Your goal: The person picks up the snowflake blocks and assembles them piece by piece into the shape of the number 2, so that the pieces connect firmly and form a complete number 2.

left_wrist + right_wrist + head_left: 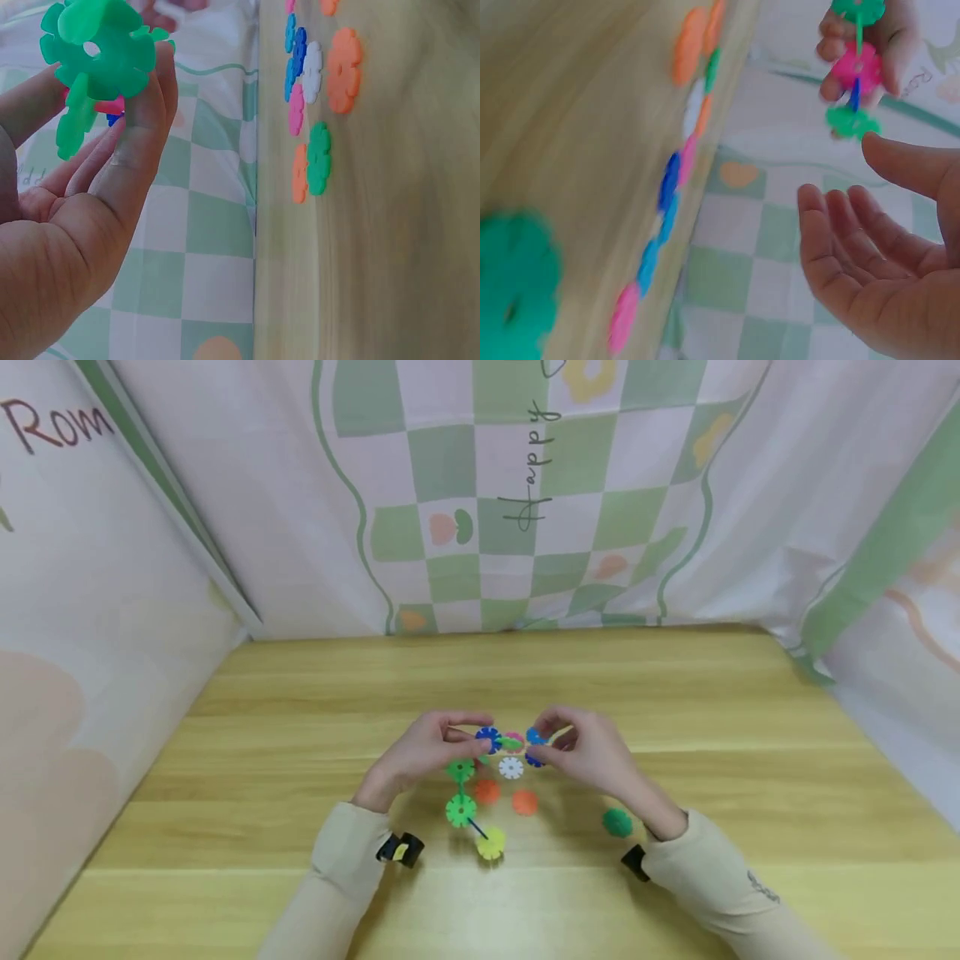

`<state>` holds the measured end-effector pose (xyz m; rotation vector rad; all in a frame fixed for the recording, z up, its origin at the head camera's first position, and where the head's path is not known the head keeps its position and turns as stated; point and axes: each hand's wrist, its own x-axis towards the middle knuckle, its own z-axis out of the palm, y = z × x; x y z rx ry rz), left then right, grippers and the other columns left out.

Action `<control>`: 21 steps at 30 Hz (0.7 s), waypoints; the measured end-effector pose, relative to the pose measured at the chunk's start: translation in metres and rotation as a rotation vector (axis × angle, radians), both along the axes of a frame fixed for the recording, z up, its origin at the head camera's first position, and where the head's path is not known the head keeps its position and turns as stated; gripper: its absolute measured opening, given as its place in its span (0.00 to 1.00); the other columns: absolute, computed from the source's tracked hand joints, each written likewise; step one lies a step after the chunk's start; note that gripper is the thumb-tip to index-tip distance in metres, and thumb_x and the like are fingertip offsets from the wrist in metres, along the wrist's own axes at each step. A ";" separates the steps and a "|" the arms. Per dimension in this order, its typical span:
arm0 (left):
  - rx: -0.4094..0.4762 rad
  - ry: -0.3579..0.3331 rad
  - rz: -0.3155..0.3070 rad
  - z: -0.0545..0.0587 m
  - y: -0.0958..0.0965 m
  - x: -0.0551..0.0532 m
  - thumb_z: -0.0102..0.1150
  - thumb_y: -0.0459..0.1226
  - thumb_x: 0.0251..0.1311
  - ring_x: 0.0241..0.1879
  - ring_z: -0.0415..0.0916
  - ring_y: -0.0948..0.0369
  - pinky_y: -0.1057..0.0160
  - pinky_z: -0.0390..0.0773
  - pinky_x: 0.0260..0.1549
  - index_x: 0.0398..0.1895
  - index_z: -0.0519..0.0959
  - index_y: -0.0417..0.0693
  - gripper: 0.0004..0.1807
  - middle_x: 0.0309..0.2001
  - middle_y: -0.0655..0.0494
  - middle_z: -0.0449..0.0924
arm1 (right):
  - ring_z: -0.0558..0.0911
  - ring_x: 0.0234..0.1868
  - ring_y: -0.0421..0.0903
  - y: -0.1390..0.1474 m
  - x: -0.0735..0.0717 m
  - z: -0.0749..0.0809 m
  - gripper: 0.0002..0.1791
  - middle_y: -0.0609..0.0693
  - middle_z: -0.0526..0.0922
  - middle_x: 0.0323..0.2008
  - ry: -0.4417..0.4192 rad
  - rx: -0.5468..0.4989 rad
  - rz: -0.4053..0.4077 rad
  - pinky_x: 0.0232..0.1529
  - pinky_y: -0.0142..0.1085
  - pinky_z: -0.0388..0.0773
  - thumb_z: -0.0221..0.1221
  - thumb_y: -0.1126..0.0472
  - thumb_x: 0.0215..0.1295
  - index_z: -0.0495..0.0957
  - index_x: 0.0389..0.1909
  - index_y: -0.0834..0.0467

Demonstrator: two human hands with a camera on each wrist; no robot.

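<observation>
My left hand [438,747] grips a chain of slotted snowflake discs, raised above the table. A green disc [112,60] of the chain shows large in the left wrist view, with a pink disc [856,67] and another green disc [853,121] along it in the right wrist view. Toward me the chain runs through a green disc [461,811] to a yellow disc [491,843]. My right hand [892,255] is beside the chain's far end, thumb and fingers spread apart with nothing between them. Its thumb tip is right by the end green disc.
Loose discs lie on the wooden table [300,693] below the hands: a white disc [511,767], an orange disc [524,802], a dark blue disc [669,181] and several others. A green disc [617,822] lies by the right wrist. Patterned cloth [442,460] hangs behind the table.
</observation>
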<state>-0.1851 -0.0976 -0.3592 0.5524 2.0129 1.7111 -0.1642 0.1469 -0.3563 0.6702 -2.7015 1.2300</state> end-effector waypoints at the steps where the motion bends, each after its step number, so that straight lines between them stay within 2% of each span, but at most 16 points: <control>1: 0.000 -0.004 0.000 0.001 -0.001 0.000 0.58 0.34 0.65 0.43 0.80 0.39 0.57 0.77 0.51 0.62 0.71 0.36 0.23 0.42 0.34 0.82 | 0.84 0.32 0.49 0.005 -0.001 -0.001 0.10 0.58 0.83 0.35 -0.009 0.020 -0.002 0.31 0.35 0.82 0.68 0.66 0.55 0.79 0.36 0.64; 7: 0.009 0.007 -0.020 0.004 -0.005 0.000 0.57 0.32 0.65 0.43 0.79 0.38 0.55 0.75 0.54 0.64 0.69 0.37 0.24 0.46 0.33 0.80 | 0.82 0.33 0.49 0.030 -0.002 -0.011 0.11 0.54 0.82 0.32 -0.079 0.127 -0.006 0.32 0.35 0.81 0.67 0.65 0.55 0.79 0.36 0.66; 12: 0.012 0.005 -0.035 0.003 -0.008 0.002 0.56 0.32 0.66 0.43 0.80 0.40 0.55 0.76 0.53 0.65 0.67 0.37 0.25 0.46 0.35 0.81 | 0.80 0.32 0.46 0.041 0.001 -0.014 0.11 0.50 0.81 0.30 -0.167 0.240 -0.024 0.31 0.35 0.79 0.67 0.62 0.56 0.79 0.35 0.64; 21: 0.019 0.007 -0.051 0.003 -0.011 0.001 0.55 0.34 0.67 0.36 0.84 0.55 0.56 0.78 0.51 0.65 0.67 0.37 0.24 0.46 0.33 0.80 | 0.75 0.32 0.49 0.063 -0.003 -0.011 0.21 0.55 0.78 0.31 -0.271 0.457 -0.075 0.31 0.42 0.73 0.71 0.58 0.50 0.77 0.41 0.65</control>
